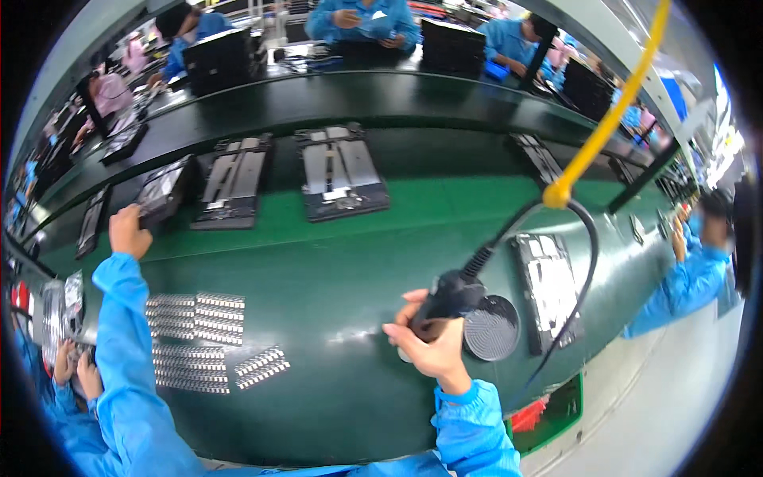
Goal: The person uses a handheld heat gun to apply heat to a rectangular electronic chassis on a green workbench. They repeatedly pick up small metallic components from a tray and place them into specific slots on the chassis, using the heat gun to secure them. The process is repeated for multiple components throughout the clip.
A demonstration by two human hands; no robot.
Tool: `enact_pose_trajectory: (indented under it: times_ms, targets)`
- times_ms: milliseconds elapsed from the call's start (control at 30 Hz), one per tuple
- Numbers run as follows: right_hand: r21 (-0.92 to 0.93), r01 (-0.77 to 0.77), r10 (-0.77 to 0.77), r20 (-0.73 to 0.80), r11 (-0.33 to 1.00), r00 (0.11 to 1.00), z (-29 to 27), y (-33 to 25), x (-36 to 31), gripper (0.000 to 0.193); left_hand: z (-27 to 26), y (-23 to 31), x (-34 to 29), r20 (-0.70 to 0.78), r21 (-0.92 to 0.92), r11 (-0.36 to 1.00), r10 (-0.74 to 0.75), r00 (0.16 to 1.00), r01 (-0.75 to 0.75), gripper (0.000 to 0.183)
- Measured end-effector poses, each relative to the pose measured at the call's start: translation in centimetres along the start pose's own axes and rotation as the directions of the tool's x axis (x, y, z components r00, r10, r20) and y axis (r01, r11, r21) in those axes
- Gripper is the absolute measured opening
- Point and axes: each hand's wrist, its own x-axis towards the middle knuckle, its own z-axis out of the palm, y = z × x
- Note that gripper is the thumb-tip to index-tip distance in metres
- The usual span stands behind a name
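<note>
Left hand: At the left of the frame, a worker's left hand [129, 233] meets the near edge of a dark flat unit [165, 189], fingers bent; whether they are closed on it cannot be told.
Tilted unit: It lies just above and right of that hand, toward the upper left.
Metal strips: Rows of small metal parts [197, 319] lie left of centre, below the unit.
Upper-centre panel: A dark panel with grey plates [342, 172] rests flat on the green bench [318, 278].
Right hand: Right of centre, the right hand [435, 354] is wrapped around a black corded tool [455, 296].
Round pad: A dark ridged disc [494, 330] sits just right of the tool.
</note>
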Motion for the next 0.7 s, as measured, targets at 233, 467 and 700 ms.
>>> enact_pose_trajectory:
  times_ms: [233, 467, 700]
  targets:
    - [0.224, -0.003, -0.008, 0.048, 0.975, 0.999, -0.1, -0.8, 0.3, 0.051, -10.3, -0.1, 0.2, -0.267, -0.108, 0.982, -0.181, 0.946, 0.157, 0.034]
    - [-0.029, 0.264, -0.261, -0.284, 0.964, 0.923, -5.1, -4.5, -0.1, 0.051, -20.4, 18.8, -0.7, -0.247, -0.374, 0.89, 0.174, 0.953, -0.259, 0.031]
    - [-0.17, 0.266, -0.313, -0.393, 0.949, 0.865, -10.0, -2.7, 1.7, 0.044, -23.6, 31.1, -5.2, -0.039, -0.571, 0.687, 0.523, 0.852, -0.448, 0.03]
